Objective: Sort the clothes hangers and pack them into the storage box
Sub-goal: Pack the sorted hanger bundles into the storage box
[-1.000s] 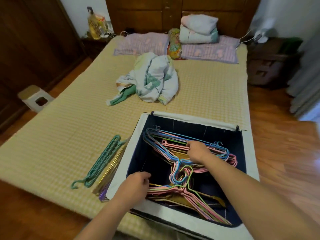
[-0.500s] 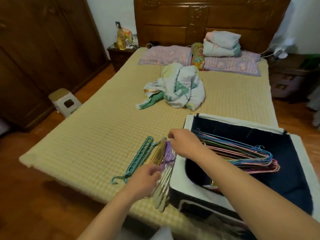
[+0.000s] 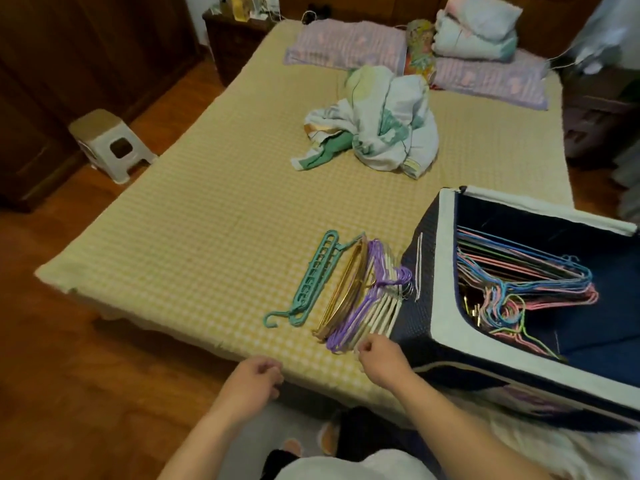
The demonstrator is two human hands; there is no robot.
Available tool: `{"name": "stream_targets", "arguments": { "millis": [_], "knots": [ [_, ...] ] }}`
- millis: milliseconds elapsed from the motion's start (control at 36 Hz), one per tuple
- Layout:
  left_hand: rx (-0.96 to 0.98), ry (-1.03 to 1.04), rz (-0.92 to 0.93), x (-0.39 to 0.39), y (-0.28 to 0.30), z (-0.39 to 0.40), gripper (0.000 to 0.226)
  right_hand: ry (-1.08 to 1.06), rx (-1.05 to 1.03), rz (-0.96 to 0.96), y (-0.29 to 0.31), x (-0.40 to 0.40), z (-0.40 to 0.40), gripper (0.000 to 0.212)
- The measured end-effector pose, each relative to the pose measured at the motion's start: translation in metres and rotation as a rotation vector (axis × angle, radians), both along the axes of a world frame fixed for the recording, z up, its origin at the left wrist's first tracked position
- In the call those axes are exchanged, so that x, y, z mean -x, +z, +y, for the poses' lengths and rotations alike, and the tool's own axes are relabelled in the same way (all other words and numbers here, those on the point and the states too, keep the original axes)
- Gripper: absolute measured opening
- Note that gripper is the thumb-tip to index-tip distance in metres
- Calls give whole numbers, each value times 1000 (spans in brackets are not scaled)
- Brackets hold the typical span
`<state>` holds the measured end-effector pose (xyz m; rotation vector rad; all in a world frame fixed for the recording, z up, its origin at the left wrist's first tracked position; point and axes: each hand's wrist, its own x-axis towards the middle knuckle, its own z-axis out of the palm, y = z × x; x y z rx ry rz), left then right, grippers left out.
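Observation:
A dark blue storage box (image 3: 426, 306) with a white rim stands on the bed's near right corner. Inside it lie several thin wire hangers (image 3: 526, 278) in blue, pink and green. Left of the box, on the bed, lie a teal multi-hole hanger (image 3: 311, 278), gold hangers (image 3: 346, 289), purple hangers (image 3: 360, 303) and white hangers (image 3: 381, 317) in a row. My right hand (image 3: 381, 358) hovers at the near ends of the white hangers, fingers curled, holding nothing I can see. My left hand (image 3: 252, 379) hangs over the bed's edge, fingers loosely curled, empty.
A crumpled blanket (image 3: 377, 123) lies mid-bed on the yellow checked mattress (image 3: 207, 220). Pillows (image 3: 346, 46) and folded bedding (image 3: 478, 29) sit at the headboard. A small white stool (image 3: 110, 143) stands on the wooden floor at left. Nightstands flank the bed.
Both hands have pulled back from the hanger pile toward the bed's near edge. The view has swung left and lower, so the box now sits further right.

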<state>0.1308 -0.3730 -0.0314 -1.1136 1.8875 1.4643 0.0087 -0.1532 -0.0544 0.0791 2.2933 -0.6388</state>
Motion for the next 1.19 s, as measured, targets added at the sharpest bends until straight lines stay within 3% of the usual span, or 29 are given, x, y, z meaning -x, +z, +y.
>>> {"name": "stream_targets", "arguments": {
  "millis": [111, 500, 639, 778, 1000, 1194],
  "knots": [
    [-68, -14, -8, 7, -6, 2, 13, -118, 30, -30, -20, 13, 11, 16],
    [126, -244, -146, 89, -22, -30, 13, -347, 85, -155, -50, 78, -32, 32],
    [75, -396, -63, 159, -89, 5, 10, -474, 82, -136, -83, 96, -26, 28],
    [150, -539, -29, 227, -166, 43, 44, -599, 37, -77, -125, 91, -20, 25],
    [158, -668, -4, 262, -228, 53, 25, -766, 46, -106, -145, 75, -42, 26],
    [-70, -625, 91, 265, -253, 47, 22, -849, 60, -76, -165, 79, -64, 20]
  ]
}}
